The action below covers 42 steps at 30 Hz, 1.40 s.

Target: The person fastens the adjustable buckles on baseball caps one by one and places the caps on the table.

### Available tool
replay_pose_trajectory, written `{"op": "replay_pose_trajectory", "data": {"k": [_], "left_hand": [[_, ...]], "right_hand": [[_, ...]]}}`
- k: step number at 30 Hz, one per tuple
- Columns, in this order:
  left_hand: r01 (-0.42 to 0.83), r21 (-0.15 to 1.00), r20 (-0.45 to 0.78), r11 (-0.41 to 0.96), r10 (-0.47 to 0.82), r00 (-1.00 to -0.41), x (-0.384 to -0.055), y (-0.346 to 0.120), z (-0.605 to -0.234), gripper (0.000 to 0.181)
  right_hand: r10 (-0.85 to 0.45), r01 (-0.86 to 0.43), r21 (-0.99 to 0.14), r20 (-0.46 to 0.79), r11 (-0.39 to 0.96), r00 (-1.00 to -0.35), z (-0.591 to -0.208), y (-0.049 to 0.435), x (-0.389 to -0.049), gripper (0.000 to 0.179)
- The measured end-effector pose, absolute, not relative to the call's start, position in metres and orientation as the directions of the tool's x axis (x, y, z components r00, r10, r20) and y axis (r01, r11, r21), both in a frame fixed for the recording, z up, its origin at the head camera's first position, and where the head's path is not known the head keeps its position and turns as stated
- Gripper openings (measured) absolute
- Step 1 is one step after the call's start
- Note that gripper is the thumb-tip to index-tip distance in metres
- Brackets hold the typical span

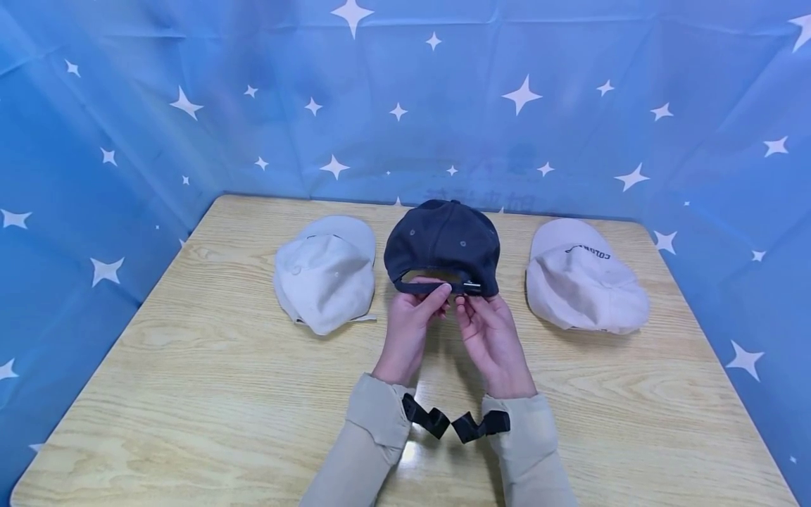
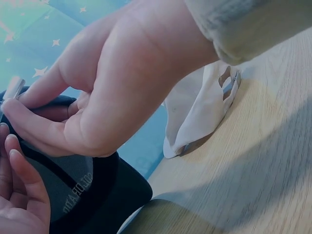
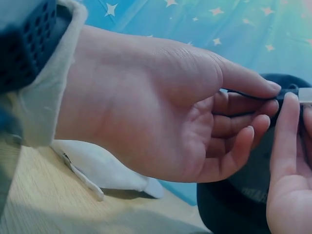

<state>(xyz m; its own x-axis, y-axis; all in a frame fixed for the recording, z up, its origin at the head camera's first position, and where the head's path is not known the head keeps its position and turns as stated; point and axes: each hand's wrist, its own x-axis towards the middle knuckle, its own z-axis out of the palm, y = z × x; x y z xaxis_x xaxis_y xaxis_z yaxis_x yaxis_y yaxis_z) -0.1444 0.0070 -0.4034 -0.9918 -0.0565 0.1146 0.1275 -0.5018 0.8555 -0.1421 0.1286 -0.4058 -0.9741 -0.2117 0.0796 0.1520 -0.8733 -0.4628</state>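
Observation:
A navy cap [image 1: 443, 239] lies in the middle of the wooden table [image 1: 222, 394], its back opening toward me. My left hand [image 1: 440, 292] pinches the cap's back strap [image 1: 421, 286] between thumb and forefinger, just left of the metal buckle [image 1: 472, 285]. In the left wrist view that hand [image 2: 12, 105] grips the strap below the buckle [image 2: 14, 87]. My right hand [image 1: 462, 303] meets it from the right. In the right wrist view its thumb and fingers [image 3: 273, 97] pinch the dark strap next to the buckle [image 3: 304, 95].
One beige cap [image 1: 326, 274] lies left of the navy cap. Another beige cap [image 1: 583, 278], with dark lettering, lies to the right. Blue star-printed cloth [image 1: 127, 141] walls the table at the back and on both sides.

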Motion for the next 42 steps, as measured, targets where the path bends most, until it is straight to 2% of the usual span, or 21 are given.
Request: {"op": "replay_pose_trajectory", "data": {"k": [7, 25, 36, 42], "left_hand": [[0.079, 0.868, 0.072, -0.491, -0.034, -0.997, -0.1433, 0.006, -0.4012, 0.017], [0.101, 0.884, 0.098, -0.456, -0.03, -0.995, -0.1423, 0.0084, -0.4021, 0.018], [0.086, 0.881, 0.093, -0.464, -0.008, -0.996, -0.1431, 0.0093, -0.4031, 0.023], [0.058, 0.855, 0.078, -0.515, 0.017, -0.997, -0.1418, 0.0063, -0.4014, 0.022]], "right_hand": [[-0.22, 0.146, -0.483, 0.1, -0.863, -0.97, -0.4071, 0.1286, -0.1424, 0.017], [-0.191, 0.142, -0.539, 0.037, -0.83, -0.981, -0.4058, 0.1255, -0.1407, 0.015], [-0.196, 0.126, -0.54, 0.075, -0.832, -0.978, -0.4081, 0.1262, -0.1415, 0.011], [-0.192, 0.126, -0.507, 0.081, -0.853, -0.978, -0.4085, 0.1275, -0.1411, 0.012]]}}
